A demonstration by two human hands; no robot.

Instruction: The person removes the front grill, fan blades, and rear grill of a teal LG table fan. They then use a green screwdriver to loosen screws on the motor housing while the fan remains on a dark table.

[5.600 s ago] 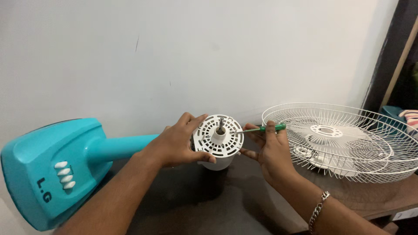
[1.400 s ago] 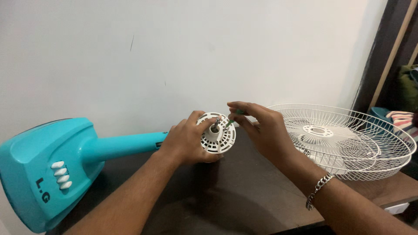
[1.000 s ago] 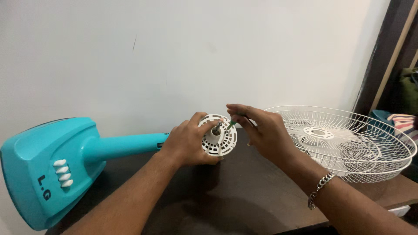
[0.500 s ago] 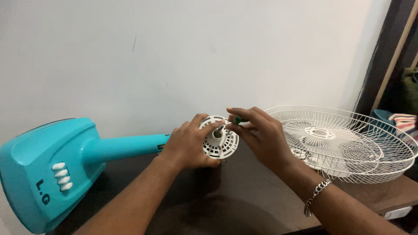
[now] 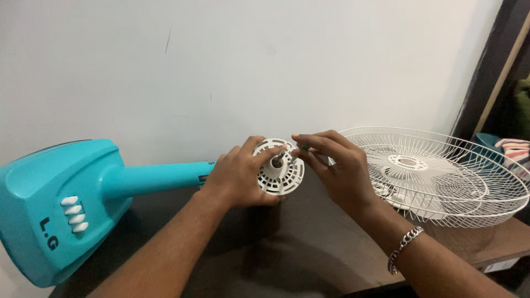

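Hands at a fan motor housing (image 5: 280,175): I see my left hand (image 5: 238,179) gripping it, right hand (image 5: 337,171) pinching a green screwdriver (image 5: 303,148) against its face; grilles (image 5: 441,176) already off.

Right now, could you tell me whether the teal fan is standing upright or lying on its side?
Lying down. The teal fan's base rests tipped on the dark table, its pole running level.

Plain white wall (image 5: 309,49), dark wooden table (image 5: 309,248)

Teal fan base (image 5: 55,204), white slotted motor housing (image 5: 280,168), white wire grille (image 5: 441,174).
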